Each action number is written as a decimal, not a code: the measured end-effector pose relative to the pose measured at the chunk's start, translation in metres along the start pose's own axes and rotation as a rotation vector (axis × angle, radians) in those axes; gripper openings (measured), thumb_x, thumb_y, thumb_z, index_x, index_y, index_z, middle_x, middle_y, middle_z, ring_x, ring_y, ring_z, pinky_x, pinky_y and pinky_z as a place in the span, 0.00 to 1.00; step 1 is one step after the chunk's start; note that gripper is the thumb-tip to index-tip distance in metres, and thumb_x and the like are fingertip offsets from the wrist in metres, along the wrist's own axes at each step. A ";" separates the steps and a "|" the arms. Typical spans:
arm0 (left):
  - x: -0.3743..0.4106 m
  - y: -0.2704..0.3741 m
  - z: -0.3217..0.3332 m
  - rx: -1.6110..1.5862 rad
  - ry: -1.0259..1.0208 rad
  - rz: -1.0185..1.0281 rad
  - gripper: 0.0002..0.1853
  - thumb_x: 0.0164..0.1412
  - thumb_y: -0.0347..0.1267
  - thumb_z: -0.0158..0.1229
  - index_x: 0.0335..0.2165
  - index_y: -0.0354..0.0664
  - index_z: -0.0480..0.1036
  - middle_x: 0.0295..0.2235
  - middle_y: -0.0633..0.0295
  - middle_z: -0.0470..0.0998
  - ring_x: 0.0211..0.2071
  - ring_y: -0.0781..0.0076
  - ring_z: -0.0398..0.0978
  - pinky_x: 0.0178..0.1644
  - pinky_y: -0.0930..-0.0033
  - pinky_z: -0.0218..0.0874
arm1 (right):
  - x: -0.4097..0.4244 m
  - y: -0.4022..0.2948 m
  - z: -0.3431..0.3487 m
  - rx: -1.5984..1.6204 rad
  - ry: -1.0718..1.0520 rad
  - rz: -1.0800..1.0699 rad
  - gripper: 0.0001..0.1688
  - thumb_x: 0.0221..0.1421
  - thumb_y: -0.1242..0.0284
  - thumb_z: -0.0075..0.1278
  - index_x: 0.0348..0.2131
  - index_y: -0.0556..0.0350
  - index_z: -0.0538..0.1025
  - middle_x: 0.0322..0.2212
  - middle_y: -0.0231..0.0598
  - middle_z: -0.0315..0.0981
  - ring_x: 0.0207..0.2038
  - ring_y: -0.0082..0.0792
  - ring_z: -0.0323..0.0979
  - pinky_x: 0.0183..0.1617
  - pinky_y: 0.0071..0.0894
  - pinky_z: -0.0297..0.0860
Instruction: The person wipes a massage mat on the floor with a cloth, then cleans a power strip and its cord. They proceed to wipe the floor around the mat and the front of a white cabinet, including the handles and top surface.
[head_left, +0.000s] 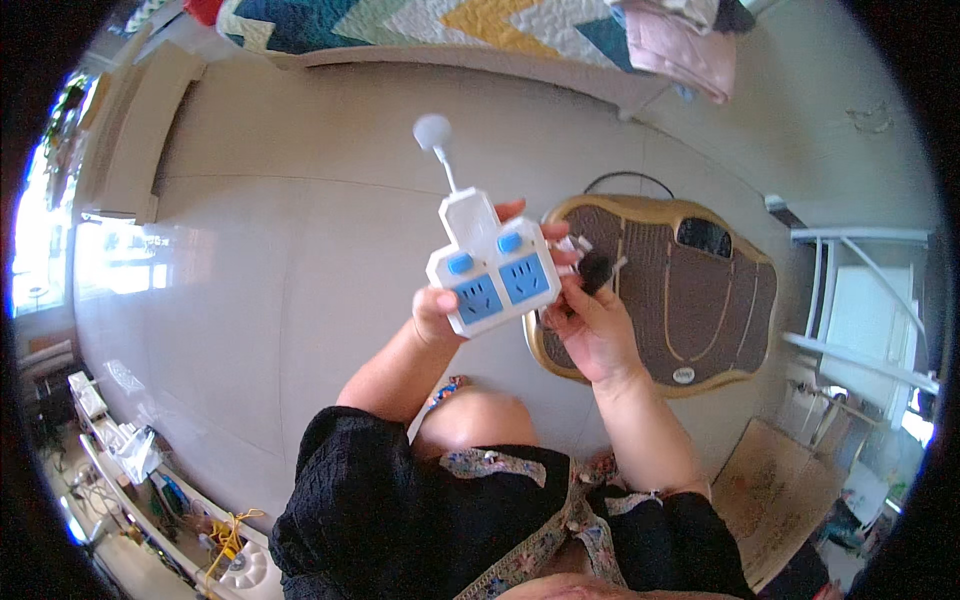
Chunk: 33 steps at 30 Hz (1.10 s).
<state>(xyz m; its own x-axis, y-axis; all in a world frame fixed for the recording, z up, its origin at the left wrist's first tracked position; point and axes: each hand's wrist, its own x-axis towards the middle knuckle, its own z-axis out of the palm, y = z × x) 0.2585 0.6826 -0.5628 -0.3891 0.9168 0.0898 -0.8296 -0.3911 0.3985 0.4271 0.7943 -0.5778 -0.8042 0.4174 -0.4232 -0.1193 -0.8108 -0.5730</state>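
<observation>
My left hand (436, 313) grips a white socket adapter (491, 262) with two blue multi-hole outlets and two blue switches. Its thumb presses the near left corner, while its other fingers wrap behind the far right edge. From the adapter's far end rises a thin white neck with a round white head (433, 131). Close by the adapter's right edge, my right hand (596, 330) pinches a small black object (595, 270) that looks like a plug. Pale, blurred pieces show around that object; I cannot tell whether they belong to it.
A brown and gold vibration plate (697, 300) lies on the tiled floor to the right. Beyond it stands a white metal frame (855, 240). A zigzag quilt (405, 22) covers a bed ahead. Low left, a white shelf (127, 480) holds clutter and a yellow cord (229, 536).
</observation>
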 end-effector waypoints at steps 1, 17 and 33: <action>0.004 0.001 0.000 -0.027 -0.038 0.004 0.64 0.35 0.51 0.73 0.69 0.45 0.55 0.63 0.30 0.62 0.61 0.28 0.68 0.62 0.32 0.66 | -0.001 -0.003 0.005 0.007 0.009 -0.014 0.09 0.69 0.71 0.54 0.46 0.55 0.79 0.38 0.35 0.80 0.36 0.26 0.74 0.40 0.27 0.70; 0.015 -0.001 0.014 0.025 -0.048 -0.059 0.61 0.41 0.50 0.68 0.70 0.40 0.52 0.65 0.32 0.61 0.60 0.30 0.69 0.64 0.36 0.65 | -0.014 -0.033 0.020 -0.178 -0.060 -0.043 0.10 0.66 0.68 0.57 0.44 0.53 0.77 0.39 0.32 0.80 0.38 0.26 0.74 0.46 0.30 0.69; 0.340 0.167 0.034 1.212 0.842 0.263 0.30 0.70 0.53 0.53 0.59 0.43 0.70 0.45 0.54 0.82 0.46 0.54 0.80 0.51 0.44 0.68 | -0.044 -0.040 -0.022 -0.700 0.166 -0.146 0.16 0.73 0.67 0.48 0.48 0.62 0.77 0.39 0.39 0.80 0.42 0.30 0.78 0.53 0.36 0.72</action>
<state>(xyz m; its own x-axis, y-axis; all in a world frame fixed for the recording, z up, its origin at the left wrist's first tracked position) 0.0011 0.9321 -0.4349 -0.9308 0.3538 -0.0922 -0.0385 0.1559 0.9870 0.4800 0.8178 -0.5518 -0.7032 0.6027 -0.3771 0.2260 -0.3134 -0.9223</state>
